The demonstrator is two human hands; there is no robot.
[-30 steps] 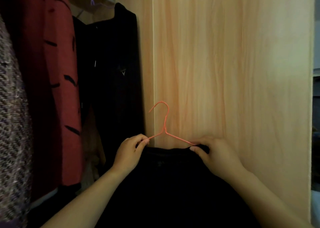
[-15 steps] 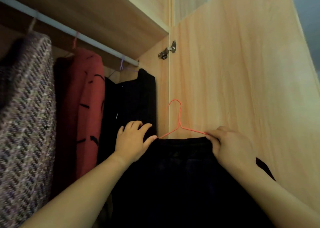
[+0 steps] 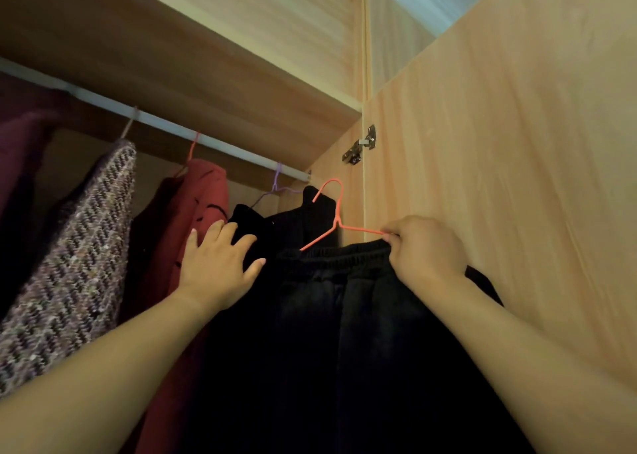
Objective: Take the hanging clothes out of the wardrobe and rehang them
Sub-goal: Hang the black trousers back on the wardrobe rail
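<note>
The orange hanger (image 3: pixel 336 219), carrying black trousers (image 3: pixel 344 315), has been raised since a second ago, and its hook now sits just below the right end of the rail (image 3: pixel 213 142), not yet over it. The right hand (image 3: pixel 425 250) is pinched shut on the hanger's right arm and the waistband. The left hand (image 3: pixel 215 264), released from the hanger's left arm, is spread open and pressed against the black garment (image 3: pixel 293 222) hanging below the rail, beside the red coat (image 3: pixel 193 233). A gap is judged to be in preparation for rehanging.
</note>
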